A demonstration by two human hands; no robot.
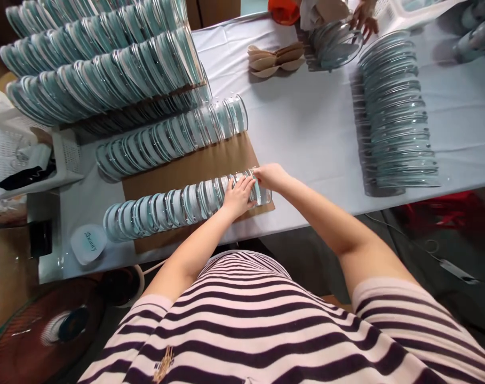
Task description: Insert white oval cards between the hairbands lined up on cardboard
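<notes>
One white basket point(68, 152) sits far left with something black point(28, 178) in it, and a fan point(46, 330) is down below. Next, a clear round piece point(88, 244) with "beauty" lettering lies near the worktop point(318, 133) edge. Behind that, loads of clear-and-teal rounds point(106, 74) are piled in long rows, then a middle row point(170, 133) runs along the back of some cardboard point(226, 149).

The near row point(166, 208) is the one being handled, lying along the front of that cardboard. Left hand point(239, 197) is laid over it toward its right end, grip loose, fingers spread. Right hand point(269, 177) is just beside, fingertips bunched at the row's top edge; can't tell if that grip has hold of anything.

Further right: tan curved pieces point(276, 60), a co-worker's hand point(364, 21) by some clear discs point(334, 48), then a long clear row point(398, 117).
</notes>
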